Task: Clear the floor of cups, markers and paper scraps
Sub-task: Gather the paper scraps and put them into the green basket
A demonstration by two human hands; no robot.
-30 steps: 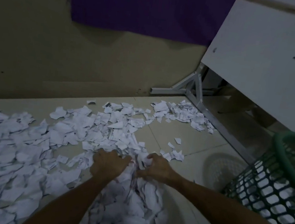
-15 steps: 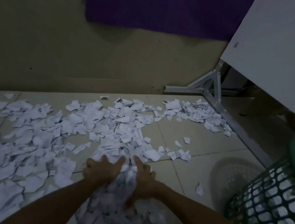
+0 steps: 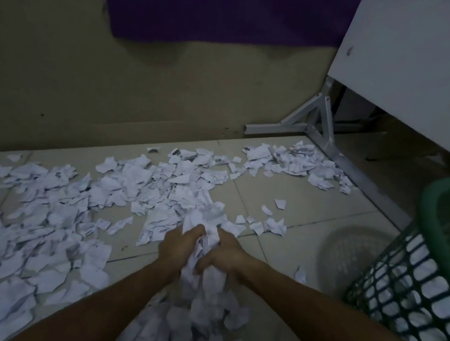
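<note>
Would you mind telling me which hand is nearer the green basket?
Right. The right hand is nearer the green basket; the left hand lies beyond it, farther left.

Two hands, left hand [image 3: 180,245] and right hand [image 3: 225,252]. One green basket [image 3: 414,284], one table [image 3: 417,69], one purple cloth [image 3: 224,8]. Paper scraps [image 3: 71,208]: way too many to count, probably hundreds.

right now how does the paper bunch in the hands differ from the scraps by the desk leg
The bunch is squeezed into a crumpled wad between the left hand and right hand; the scraps by the desk leg lie loose and spread on the floor, untouched. Both are torn white paper.
</note>
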